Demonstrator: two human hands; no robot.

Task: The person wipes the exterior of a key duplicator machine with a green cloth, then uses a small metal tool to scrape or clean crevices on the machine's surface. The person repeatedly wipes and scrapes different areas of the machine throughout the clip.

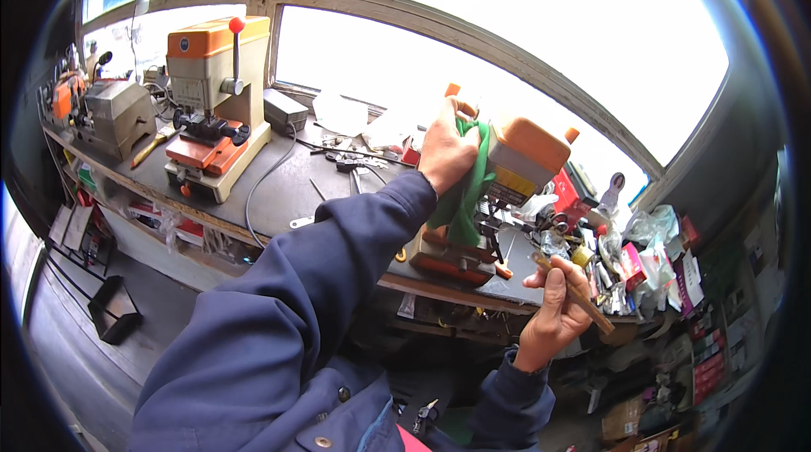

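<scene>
Green soft-fabric cloth (466, 215): hangs down the left side of an orange-topped, beige metal machine (530, 148) on the dark-grey flat bench (279, 207); upper end bunched in left hand (448, 150), fingers closed on it. Right hand (555, 310), near the bench's front edge, pinches a slim brown wooden-looking stick (600, 319) between thumb and fingers, held slanted
</scene>
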